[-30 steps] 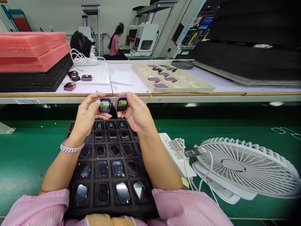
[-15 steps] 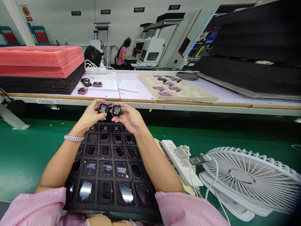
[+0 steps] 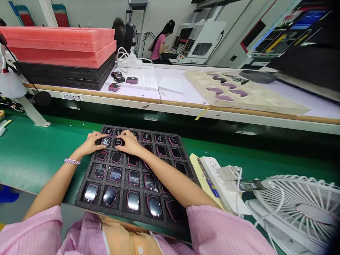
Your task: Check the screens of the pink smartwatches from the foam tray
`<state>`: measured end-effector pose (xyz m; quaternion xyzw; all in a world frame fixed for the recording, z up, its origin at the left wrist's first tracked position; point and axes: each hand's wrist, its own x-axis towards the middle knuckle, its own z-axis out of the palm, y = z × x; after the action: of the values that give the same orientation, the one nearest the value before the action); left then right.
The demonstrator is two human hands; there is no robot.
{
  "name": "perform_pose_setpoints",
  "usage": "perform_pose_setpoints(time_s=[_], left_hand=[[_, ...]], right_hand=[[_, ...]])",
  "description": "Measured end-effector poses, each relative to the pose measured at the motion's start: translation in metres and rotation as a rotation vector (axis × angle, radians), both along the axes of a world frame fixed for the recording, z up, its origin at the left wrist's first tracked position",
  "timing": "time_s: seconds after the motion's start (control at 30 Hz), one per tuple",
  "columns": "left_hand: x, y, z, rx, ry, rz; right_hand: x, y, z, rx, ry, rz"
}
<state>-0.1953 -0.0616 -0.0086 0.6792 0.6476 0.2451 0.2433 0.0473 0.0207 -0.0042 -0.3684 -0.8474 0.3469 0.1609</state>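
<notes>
A black foam tray (image 3: 84, 209) with rows of compartments lies on the green bench, filled with purple-edged smartwatches. In its second row from the far side, near the left edge, my left hand (image 3: 91, 144) grips a smartwatch (image 3: 105, 141) between thumb and finger. One compartment to the right, my right hand (image 3: 130, 144) has thumb and fingers on the sides of another smartwatch (image 3: 118, 141). White text lines show on both screens. Both watches sit at or in their compartments. My right forearm hides part of the tray's right side.
A power strip (image 3: 212, 170) with a charger, a yellow pad (image 3: 196, 161) and a white fan (image 3: 297, 205) stand to the right. Across the back runs a shelf (image 3: 170, 102) with red foam trays (image 3: 66, 46), loose watches and a beige tray (image 3: 255, 101). A person in pink works far behind.
Both hands have come down from above the tray's far edge, bringing the two watches to neighbouring second-row compartments. The view has turned left and tilted downward.
</notes>
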Motion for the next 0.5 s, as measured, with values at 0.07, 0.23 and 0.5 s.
perform_pose_setpoints(time_s=[0.07, 0.23, 0.5], left_hand=[[0.000, 0.002, 0.000, -0.028, 0.101, -0.003], [0.025, 0.015, 0.020, 0.023, 0.253, -0.009], [0.133, 0.046, 0.020, -0.012, 0.234, -0.107]], right_hand=[[0.001, -0.003, 0.005, 0.042, -0.063, 0.008], [0.037, 0.001, 0.035, 0.318, -0.324, -0.060], [0.092, -0.008, 0.032, 0.324, -0.677, -0.248]])
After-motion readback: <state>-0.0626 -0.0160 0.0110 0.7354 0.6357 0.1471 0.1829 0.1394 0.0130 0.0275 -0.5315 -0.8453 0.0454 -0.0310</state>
